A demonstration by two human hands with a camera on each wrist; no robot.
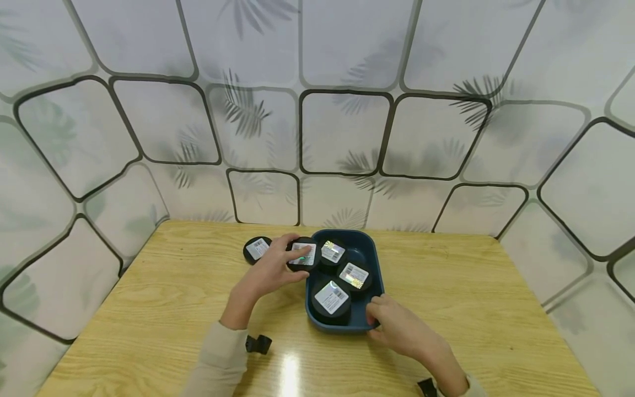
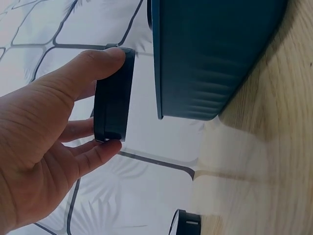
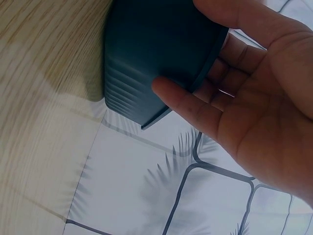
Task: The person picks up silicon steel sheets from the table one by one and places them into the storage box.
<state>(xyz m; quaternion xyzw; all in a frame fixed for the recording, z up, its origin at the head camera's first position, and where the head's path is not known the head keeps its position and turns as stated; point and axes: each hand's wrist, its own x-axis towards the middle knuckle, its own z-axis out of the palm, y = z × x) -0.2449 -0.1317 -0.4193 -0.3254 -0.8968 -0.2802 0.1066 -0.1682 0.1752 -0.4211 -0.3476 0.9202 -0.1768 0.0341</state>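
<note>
My left hand [image 1: 270, 271] pinches a round black container [image 1: 297, 259] by its edge, the thumb on one side and fingers on the other. A white barcode label covers its top. In the left wrist view this black container [image 2: 113, 95] is up off the table, beside the bin's outer wall. The dark blue plastic bin [image 1: 380, 275] holds three similar labelled black containers [image 1: 331, 300]. My right hand [image 1: 403, 329] grips the bin's near right corner, with fingers over the rim; in the right wrist view, a finger lies along the bin's outer wall [image 3: 142, 63].
Another black container [image 1: 257, 250] lies on the wooden table [image 1: 163, 286] left of the bin, past my left hand. A patterned curtain [image 1: 342, 138] hangs behind the table and along its sides. Black wrist straps [image 1: 259, 344] show near the sleeves.
</note>
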